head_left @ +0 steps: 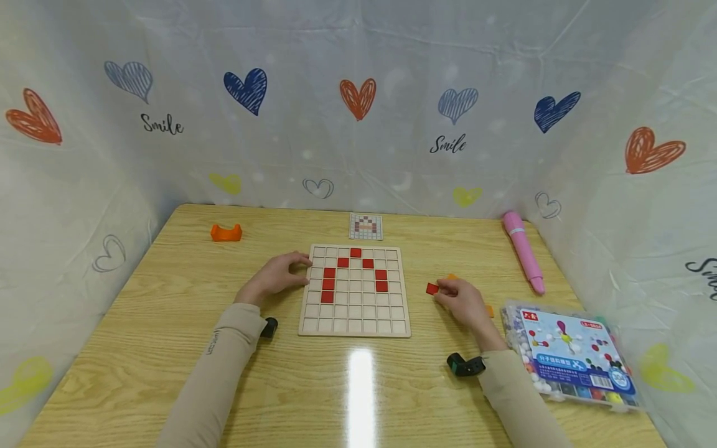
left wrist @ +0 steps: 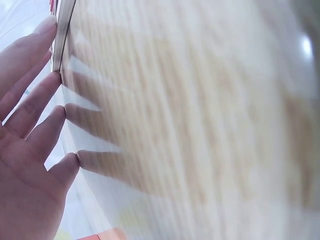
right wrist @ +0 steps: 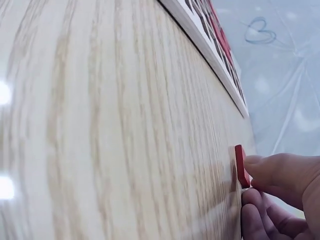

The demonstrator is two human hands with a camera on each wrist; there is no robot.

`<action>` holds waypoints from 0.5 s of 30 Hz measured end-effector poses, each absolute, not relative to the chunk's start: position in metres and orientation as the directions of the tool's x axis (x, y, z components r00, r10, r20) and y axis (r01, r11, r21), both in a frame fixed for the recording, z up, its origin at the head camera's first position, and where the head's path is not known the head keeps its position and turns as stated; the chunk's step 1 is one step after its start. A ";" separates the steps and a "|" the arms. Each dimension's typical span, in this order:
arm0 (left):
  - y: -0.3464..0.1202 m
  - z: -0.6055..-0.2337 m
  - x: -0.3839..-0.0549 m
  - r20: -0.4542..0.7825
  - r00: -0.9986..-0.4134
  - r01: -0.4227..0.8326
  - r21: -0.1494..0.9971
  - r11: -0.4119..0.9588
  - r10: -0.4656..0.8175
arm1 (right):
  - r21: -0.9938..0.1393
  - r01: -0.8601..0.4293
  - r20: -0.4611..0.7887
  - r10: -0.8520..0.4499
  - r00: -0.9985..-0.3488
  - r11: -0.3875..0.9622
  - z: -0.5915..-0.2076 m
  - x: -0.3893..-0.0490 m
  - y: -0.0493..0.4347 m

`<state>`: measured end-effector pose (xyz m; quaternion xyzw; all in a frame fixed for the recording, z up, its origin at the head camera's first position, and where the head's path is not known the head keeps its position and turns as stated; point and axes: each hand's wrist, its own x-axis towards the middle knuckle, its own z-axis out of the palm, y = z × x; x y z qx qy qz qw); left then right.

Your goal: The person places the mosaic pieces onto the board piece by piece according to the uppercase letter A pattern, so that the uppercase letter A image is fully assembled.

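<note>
A wooden grid board lies mid-table, with several red square tiles set in its cells in an arch-like outline. At its left edge my left hand rests with fingers spread, the fingertips touching the board's side; in the left wrist view the hand shows the same contact. To the right of the board, my right hand pinches a red square tile between thumb and fingers. That tile is low over the table in the right wrist view. Orange pieces lie partly hidden behind the right hand.
Behind the board lies a small pattern card. An orange holder sits at back left. On the right are a pink pen-shaped object and a clear plastic box of coloured balls. A printed curtain encloses the table.
</note>
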<state>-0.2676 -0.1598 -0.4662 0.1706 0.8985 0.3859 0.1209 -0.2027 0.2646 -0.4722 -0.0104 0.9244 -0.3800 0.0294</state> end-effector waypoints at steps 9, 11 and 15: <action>-0.159 -0.465 -0.266 -0.085 -0.909 0.219 0.736 0.641 0.409 | -0.657 -0.097 -0.013 -0.141 -0.990 0.747 -0.475 -0.206 0.263; -0.159 -0.466 -0.266 -0.076 -0.908 0.228 0.735 0.639 0.411 | -0.647 -0.123 -0.003 -0.163 -0.987 0.753 -0.476 -0.207 0.263; -0.160 -0.466 -0.267 -0.070 -0.908 0.234 0.732 0.639 0.413 | -0.634 -0.145 0.007 -0.181 -0.983 0.760 -0.478 -0.208 0.262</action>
